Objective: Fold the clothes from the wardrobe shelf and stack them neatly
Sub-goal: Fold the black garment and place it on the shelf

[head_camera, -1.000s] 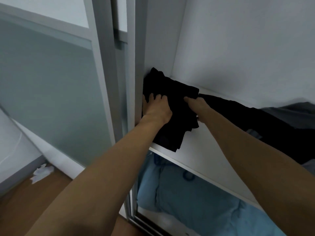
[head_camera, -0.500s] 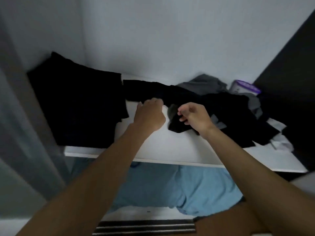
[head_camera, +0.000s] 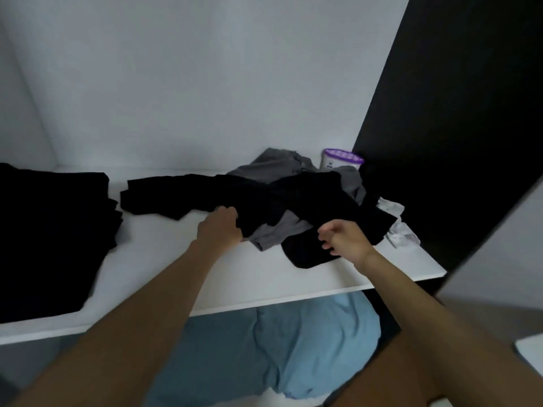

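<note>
A stack of folded black clothes (head_camera: 50, 230) lies at the left end of the white wardrobe shelf (head_camera: 182, 277). To the right sits a loose heap: a long black garment (head_camera: 235, 195), a grey garment (head_camera: 279, 230), and a white piece (head_camera: 396, 227). My left hand (head_camera: 220, 227) grips the front edge of the black garment where it overlaps the grey one. My right hand (head_camera: 343, 239) hovers over the heap's front right, fingers loosely curled, holding nothing that I can see.
A small white container with a purple lid (head_camera: 342, 160) stands at the back right of the shelf. A dark wardrobe panel (head_camera: 455, 127) rises on the right. Light blue bedding (head_camera: 264, 348) fills the compartment below the shelf.
My view and both hands have shifted right, from the folded black stack to the loose heap. My left hand has taken hold of the black garment's edge.
</note>
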`<move>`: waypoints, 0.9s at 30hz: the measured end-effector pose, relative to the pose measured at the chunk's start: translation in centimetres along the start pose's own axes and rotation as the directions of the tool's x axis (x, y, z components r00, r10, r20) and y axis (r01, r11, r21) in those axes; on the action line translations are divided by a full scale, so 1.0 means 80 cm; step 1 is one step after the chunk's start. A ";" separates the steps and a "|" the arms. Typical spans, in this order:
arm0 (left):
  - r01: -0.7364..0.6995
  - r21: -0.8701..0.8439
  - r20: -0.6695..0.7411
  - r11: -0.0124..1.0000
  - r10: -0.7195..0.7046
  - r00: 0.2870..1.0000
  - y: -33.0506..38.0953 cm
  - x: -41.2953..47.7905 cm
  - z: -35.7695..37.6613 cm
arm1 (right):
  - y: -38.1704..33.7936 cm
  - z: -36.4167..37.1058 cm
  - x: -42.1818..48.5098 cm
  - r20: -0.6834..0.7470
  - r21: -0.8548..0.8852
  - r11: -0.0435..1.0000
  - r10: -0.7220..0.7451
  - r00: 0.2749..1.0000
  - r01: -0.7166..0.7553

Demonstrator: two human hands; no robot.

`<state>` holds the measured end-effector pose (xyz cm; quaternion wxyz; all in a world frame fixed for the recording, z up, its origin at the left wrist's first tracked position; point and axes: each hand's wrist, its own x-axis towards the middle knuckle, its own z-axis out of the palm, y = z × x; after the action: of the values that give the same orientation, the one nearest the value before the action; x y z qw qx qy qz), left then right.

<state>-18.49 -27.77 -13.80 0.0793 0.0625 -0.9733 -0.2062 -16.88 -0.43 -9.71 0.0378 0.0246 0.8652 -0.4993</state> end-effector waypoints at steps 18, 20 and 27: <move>0.338 -0.603 0.590 0.722 0.119 0.799 0.057 -0.106 -0.079 | -0.076 0.056 0.045 0.317 0.617 0.769 -0.047 0.947 -0.168; 0.509 -0.703 0.567 0.497 -0.039 0.823 0.052 -0.105 -0.066 | -0.067 0.037 0.021 0.315 0.615 0.785 -0.158 0.936 -0.074; 0.489 -0.864 0.488 0.115 -0.040 0.872 0.137 -0.112 -0.031 | 0.013 -0.006 -0.087 0.457 0.414 0.904 -0.110 0.883 -0.102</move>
<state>-10.20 -17.43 -8.19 -0.1109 0.1360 -0.5769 -0.7978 -9.89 0.47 -9.79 0.2387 -0.0913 0.6997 -0.6671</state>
